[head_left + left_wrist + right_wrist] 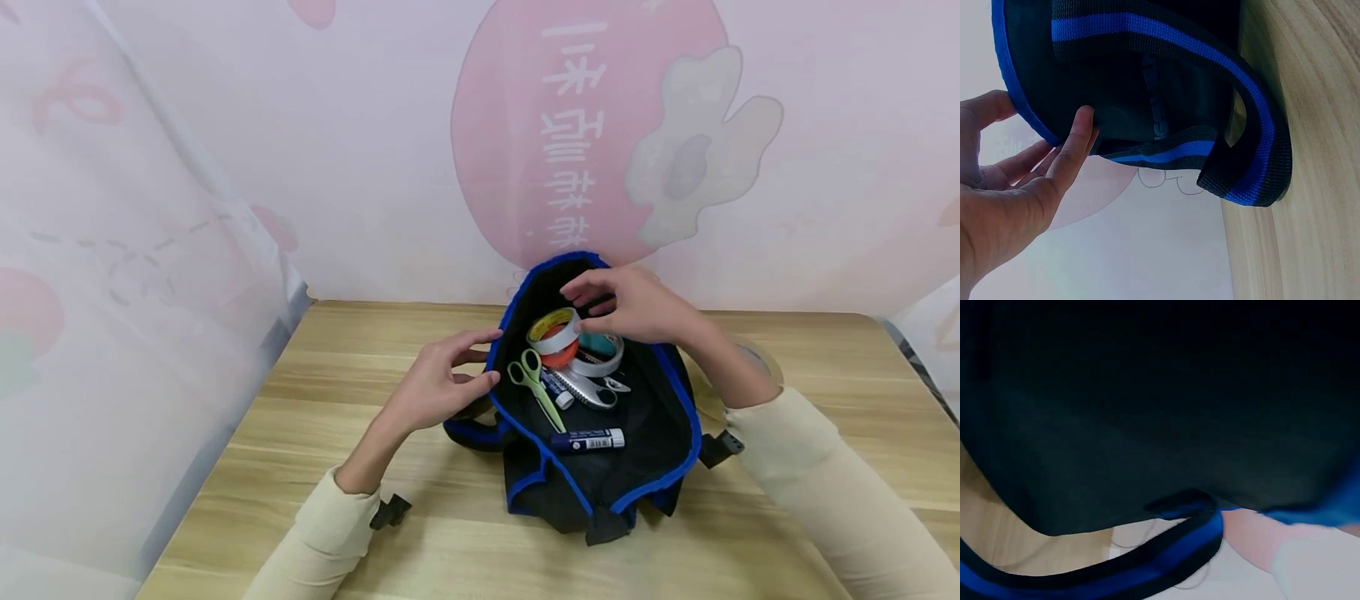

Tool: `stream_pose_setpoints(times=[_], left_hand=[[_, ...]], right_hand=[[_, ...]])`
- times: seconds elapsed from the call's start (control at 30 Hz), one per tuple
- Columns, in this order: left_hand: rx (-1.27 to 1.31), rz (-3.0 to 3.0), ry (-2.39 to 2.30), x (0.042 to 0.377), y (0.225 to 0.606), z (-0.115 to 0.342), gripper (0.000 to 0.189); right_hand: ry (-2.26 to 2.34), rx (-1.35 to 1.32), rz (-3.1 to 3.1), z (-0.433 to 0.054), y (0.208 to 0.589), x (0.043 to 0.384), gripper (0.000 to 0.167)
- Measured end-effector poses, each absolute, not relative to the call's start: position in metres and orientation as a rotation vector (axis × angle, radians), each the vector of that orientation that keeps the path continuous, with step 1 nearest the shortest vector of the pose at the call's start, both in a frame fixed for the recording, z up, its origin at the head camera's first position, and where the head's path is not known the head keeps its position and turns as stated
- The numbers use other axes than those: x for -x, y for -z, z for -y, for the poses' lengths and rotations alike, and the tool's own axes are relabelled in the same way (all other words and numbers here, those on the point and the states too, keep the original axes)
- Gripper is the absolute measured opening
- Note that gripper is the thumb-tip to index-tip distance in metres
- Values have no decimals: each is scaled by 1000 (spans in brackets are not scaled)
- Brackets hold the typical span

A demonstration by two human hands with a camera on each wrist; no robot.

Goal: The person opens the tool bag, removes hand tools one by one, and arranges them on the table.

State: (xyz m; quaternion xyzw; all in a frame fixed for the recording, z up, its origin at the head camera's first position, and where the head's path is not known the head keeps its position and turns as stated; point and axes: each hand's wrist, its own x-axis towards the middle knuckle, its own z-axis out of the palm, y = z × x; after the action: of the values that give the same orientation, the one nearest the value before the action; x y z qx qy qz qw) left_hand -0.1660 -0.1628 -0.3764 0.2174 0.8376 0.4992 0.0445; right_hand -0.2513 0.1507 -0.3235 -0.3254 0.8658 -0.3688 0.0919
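Observation:
A black bag with blue trim (576,487) lies with its mouth wide on the table. Inside sit a yellow-and-white tape roll (553,337), an orange round item (561,358), another white tape roll (609,367), green-handled scissors (534,383), a silver tool (588,390) and two glue sticks, one dark blue glue stick (588,440) near the front. My left hand (438,379) touches the bag's left rim with extended fingers, seen too in the left wrist view. Over the bag's far part hovers my right hand (637,304), fingers loosely bent beside the tape roll, nothing visibly held.
A striped black-and-blue strap (1257,137) loops from the bag's side onto the wooden table (315,400). Behind the right forearm a round, partly hidden item (761,360) lies on the table. A printed cloth backdrop (360,167) stands behind the table.

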Motion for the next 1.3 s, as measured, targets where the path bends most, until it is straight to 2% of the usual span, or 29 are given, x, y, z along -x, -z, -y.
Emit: stream_pose_setpoints(times=[0.73, 1.3], left_hand=[[-672, -2520, -1563, 166, 377, 163, 55], [-676, -2550, -1519, 166, 379, 163, 56]], right_hand=[[795, 1044, -2670, -125, 367, 262, 38], [764, 1088, -2658, -123, 371, 258, 22]])
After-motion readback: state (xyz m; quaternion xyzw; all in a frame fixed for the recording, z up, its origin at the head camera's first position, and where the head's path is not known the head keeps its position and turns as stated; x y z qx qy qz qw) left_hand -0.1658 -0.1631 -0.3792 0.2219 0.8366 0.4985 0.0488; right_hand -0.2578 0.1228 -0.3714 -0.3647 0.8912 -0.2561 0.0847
